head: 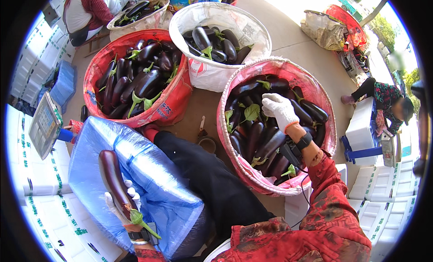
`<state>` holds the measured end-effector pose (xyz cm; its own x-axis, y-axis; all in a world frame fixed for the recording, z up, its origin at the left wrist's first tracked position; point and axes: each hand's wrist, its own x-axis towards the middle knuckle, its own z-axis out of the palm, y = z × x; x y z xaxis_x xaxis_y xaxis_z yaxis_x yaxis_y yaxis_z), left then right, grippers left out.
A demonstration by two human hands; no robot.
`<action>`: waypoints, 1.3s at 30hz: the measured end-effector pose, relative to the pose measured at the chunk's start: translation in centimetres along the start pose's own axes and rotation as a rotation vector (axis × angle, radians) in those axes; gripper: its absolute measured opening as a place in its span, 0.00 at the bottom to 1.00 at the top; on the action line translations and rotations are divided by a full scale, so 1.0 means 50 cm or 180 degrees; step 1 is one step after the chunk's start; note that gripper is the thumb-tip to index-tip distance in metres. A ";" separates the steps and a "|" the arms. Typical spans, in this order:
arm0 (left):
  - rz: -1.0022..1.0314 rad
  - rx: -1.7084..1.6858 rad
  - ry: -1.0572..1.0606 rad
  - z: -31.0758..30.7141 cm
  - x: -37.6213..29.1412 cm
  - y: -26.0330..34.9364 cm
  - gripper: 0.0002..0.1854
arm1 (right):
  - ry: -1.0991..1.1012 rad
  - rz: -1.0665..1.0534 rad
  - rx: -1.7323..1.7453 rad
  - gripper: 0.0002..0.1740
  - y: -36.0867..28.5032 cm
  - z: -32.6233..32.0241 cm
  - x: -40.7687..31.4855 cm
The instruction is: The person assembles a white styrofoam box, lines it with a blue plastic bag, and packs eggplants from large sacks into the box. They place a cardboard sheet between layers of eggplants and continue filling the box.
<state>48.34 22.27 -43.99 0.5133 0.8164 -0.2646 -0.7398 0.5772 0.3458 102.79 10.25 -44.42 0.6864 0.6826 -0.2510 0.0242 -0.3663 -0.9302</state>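
Observation:
My left hand [123, 197], in a white glove, is wrapped around a long purple eggplant [111, 175]. Its green stem points down past my wrist. Beneath it is a box lined with shiny blue plastic film [159, 181]. My right hand [279, 110], also gloved in white, is over a large round red-lined basket [275, 191] full of eggplants [267, 140]. Its fingers curl leftward near a loose green leaf [252, 112]. What lies under that palm is hidden, so I cannot tell whether it touches an eggplant.
A red sack basket [179, 110] and a white one [216, 76], both with eggplants, stand ahead. A scale display [45, 125] rises at left. White foam boxes [61, 224] are stacked at both sides. One person [89, 13] sits back left, another [389, 99] at right.

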 end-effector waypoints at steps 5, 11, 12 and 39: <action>0.0822 0.1865 0.0992 -0.022 0.004 -0.002 0.34 | -0.0013 -0.0841 -0.3797 0.28 0.111 -0.018 -0.027; 0.0392 0.2065 0.1850 -0.070 0.042 0.035 0.30 | 0.1088 0.1455 -0.2075 0.36 0.208 -0.099 -0.125; 0.0369 0.2088 0.1870 -0.079 0.059 0.037 0.31 | 0.0814 0.1978 -0.1410 0.38 0.220 -0.092 -0.137; 0.1021 0.1776 -0.0233 -0.031 0.131 -0.004 0.37 | -0.1960 -0.0661 0.0916 0.36 -0.228 0.387 -0.224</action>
<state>51.18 27.45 -47.20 0.3473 0.9376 -0.0150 -0.5342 0.2110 0.8186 80.75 19.03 -36.18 0.1507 0.9847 -0.0876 -0.1413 -0.0663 -0.9877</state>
